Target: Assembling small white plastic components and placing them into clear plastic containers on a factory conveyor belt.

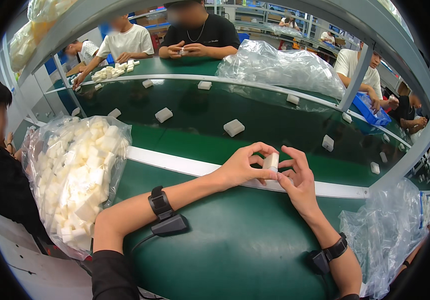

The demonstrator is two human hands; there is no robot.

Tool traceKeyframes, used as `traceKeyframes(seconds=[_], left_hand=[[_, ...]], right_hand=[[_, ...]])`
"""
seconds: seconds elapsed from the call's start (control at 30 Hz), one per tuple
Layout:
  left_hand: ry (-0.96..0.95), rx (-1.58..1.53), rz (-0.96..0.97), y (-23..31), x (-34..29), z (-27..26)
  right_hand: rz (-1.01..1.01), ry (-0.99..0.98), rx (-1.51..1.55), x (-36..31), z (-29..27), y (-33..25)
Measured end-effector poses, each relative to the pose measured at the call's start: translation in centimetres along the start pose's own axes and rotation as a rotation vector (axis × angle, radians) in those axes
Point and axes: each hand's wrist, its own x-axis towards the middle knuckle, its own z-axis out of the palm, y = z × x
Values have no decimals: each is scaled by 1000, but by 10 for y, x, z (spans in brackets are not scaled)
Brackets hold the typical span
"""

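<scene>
Above the white strip along the belt's near edge, I hold up a small white boxy plastic piece point(271, 162). My left hand point(244, 166) grips it, with the index finger over its top and the thumb under its lower end. From the other side, my right hand point(299, 181) closes around it with bent fingers. The right thumb meets its lower corner, while how firmly the other right fingers press on it is partly hidden. Similar white pieces lie spaced out on the dark green belt point(190, 107), one point(234, 127) just beyond my hands.
A clear bag packed with white pieces point(77, 175) stands at my left. Crumpled clear plastic bags point(382, 235) lie at my right. Across the belt are people, a heap of pieces point(115, 71), a large clear bag point(280, 67) and a blue tray point(371, 110). Grey frame posts point(357, 77) rise beside the belt.
</scene>
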Motion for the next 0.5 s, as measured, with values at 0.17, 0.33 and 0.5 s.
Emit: traceKeyframes(seconds=[0.17, 0.33, 0.5], left_hand=[[54, 261, 18, -1, 1, -3], [-14, 171, 118, 3, -1, 0], [-71, 166, 123, 4, -1, -8]], right_hand=[[56, -108, 126, 0, -2, -8], [241, -67, 244, 2, -4, -7], [158, -52, 275, 1, -3, -6]])
